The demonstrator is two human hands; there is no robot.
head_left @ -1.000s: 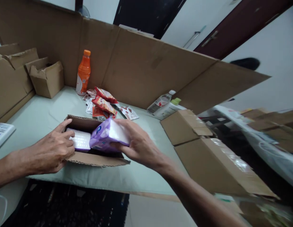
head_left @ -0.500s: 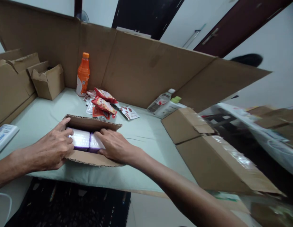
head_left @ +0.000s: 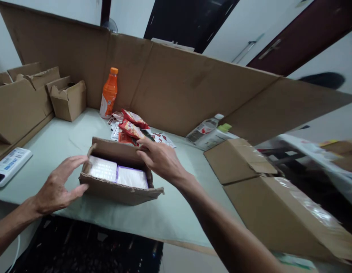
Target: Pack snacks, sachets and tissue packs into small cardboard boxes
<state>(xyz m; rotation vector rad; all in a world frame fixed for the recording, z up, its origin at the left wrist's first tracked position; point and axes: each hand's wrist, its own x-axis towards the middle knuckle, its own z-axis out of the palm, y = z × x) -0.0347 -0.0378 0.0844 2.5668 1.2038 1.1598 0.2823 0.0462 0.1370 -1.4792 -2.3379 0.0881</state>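
A small open cardboard box (head_left: 121, 194) stands near the front of the cloth-covered table. Inside, two white, plastic-wrapped packs lie side by side: a left pack (head_left: 102, 169) and a right pack (head_left: 132, 177) with purple edges. At the box's left end is my left hand (head_left: 57, 185), thumb and fingers spread, holding nothing. My right hand (head_left: 161, 159) hovers over the far right corner, its fingers apart and partly bent, with nothing visible in them. Just beyond those fingertips lie red snack packets (head_left: 132, 129) in a loose pile.
Behind the packets stands an orange drink bottle (head_left: 109, 93). Cardboard boxes (head_left: 68, 100) line the left side, with a white power strip (head_left: 11, 167) before them. Clear bottle (head_left: 204, 129) leans at back right, beside a large carton (head_left: 267, 204). A cardboard wall (head_left: 193, 83) closes the back.
My right hand has come up out of the box and off the right pack. My left hand has let go of the box's left end and spread open. The view has shifted slightly.
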